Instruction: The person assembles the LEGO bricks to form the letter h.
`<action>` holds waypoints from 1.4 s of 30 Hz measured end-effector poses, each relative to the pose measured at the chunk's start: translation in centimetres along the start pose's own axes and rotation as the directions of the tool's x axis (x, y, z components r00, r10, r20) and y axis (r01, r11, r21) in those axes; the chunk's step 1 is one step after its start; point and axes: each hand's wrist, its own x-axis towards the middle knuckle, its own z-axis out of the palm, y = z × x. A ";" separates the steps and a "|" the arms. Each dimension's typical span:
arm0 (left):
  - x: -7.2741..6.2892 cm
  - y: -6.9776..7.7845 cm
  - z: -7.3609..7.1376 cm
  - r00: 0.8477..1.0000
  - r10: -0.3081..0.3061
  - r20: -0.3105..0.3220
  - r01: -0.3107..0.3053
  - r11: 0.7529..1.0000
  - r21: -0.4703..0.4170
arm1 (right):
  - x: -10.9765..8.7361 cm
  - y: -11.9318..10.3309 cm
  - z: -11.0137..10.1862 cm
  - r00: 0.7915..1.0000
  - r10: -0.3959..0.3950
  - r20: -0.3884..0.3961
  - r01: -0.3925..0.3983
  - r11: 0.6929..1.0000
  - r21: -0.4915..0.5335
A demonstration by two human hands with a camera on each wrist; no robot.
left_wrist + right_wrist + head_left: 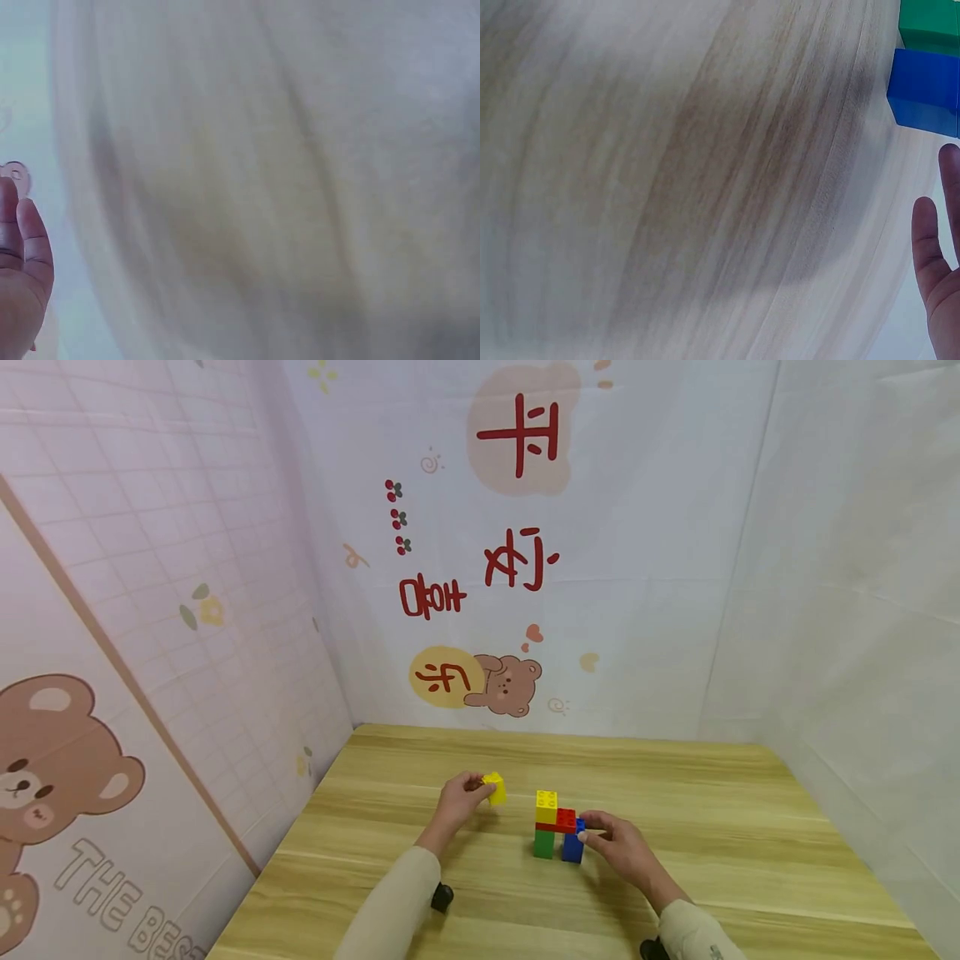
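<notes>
My left hand (461, 799) pinches a yellow brick (495, 789) between thumb and fingers, held over the table left of a small brick structure. In the left wrist view only part of the left hand (22, 277) shows. The structure has a green brick (543, 843) on the left and a blue brick (572, 847) on the right. A red brick (566, 819) bridges them, and a second yellow brick (546, 806) sits on top at left. My right hand (618, 847) has thumb and fingertips around the upper right of the blue brick. Its outer fingers (927, 240) extend below the blue brick in the right wrist view.
The wood-grain table (420, 910) carries the structure near its middle. A white printed cloth (637, 527) stands behind the table, and a patterned cloth (135, 527) lines the left side. Dark wrist pieces (442, 897) show beneath both sleeves.
</notes>
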 end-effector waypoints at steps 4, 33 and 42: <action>0.3 1.6 -0.1 1.000 0.014 0.013 -0.013 0.998 -0.063 | -0.1 0.1 -0.1 1.000 0.000 -0.001 0.000 1.000 0.004; -1.3 8.3 3.1 0.917 0.261 0.302 -0.269 0.963 -0.018 | 0.1 0.2 -0.2 1.000 0.023 0.006 -0.023 1.000 0.010; -1.1 7.5 3.6 0.917 0.243 0.315 -0.264 0.964 0.023 | 0.0 0.1 -0.1 1.000 0.007 0.000 -0.007 1.000 0.007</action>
